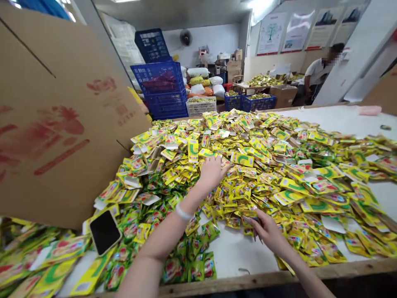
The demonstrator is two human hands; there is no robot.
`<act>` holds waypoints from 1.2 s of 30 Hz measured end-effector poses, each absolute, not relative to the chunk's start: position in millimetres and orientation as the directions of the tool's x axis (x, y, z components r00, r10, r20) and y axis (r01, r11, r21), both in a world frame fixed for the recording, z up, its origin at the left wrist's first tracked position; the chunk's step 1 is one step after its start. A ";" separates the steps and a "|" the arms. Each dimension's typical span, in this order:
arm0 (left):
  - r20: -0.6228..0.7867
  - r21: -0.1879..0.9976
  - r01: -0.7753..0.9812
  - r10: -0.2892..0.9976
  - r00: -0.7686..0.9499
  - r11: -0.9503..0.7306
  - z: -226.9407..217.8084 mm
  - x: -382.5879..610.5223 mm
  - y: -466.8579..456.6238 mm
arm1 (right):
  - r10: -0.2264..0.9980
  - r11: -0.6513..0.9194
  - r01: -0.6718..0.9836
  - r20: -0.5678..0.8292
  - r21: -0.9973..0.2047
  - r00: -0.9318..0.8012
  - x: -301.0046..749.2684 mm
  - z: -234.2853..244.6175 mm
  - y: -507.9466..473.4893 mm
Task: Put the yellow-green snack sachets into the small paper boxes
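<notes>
A large heap of small yellow packets [238, 188] and flat yellow cardboard boxes [242, 159] covers the white table. My left hand [213, 170], with a pale band on its wrist, reaches over the middle of the heap by the boxes. Its thumb stands apart from the curled fingers, and I see nothing held. Lower and to the right, my right hand [265, 229] points left at the heap's near edge. Its fingers are apart, their tips beside a few yellow packets. Green packets [198, 244] lie to the left of a bare strip of tabletop.
A big brown carton [62, 116] leans in on the left, with a phone [104, 232] lying near its base. Blue crates [164, 87] are stacked behind the table. A person [319, 74] stands at the back right. The table's wooden edge [263, 281] runs along the front.
</notes>
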State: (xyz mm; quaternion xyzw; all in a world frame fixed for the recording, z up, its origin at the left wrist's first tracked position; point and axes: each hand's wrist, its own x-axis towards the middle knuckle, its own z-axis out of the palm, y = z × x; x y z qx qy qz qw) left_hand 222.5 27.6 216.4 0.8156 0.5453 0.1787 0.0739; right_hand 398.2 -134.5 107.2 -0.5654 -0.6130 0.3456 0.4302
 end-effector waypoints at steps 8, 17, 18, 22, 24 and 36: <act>-0.047 -0.062 0.926 0.927 0.371 -0.374 204.5 271.6 115.6 | 0.987 0.152 0.276 0.160 -0.949 0.008 400.2 108.0 -139.7; 0.090 0.064 0.951 0.951 0.295 -0.301 191.8 187.4 49.7 | 0.987 -0.108 -0.118 -0.121 -0.987 0.104 418.0 106.5 -131.8; 0.129 0.142 0.950 0.957 0.260 -0.278 190.2 182.0 41.7 | 0.988 -0.102 -0.108 -0.114 -0.989 0.109 416.9 108.9 -129.6; 0.176 0.588 0.784 0.977 0.116 -0.199 185.8 169.3 6.1 | 0.991 -0.113 -0.162 -0.122 -0.980 0.050 410.8 120.2 -127.0; 0.124 0.802 0.574 0.987 0.106 -0.163 183.5 167.9 -16.7 | 0.986 -0.132 -0.299 -0.155 -0.945 0.054 407.8 123.5 -127.7; -0.414 0.862 0.065 0.626 0.661 0.502 176.8 183.3 -96.1 | 0.997 0.025 -0.438 -0.011 -0.899 0.080 379.4 168.5 -114.5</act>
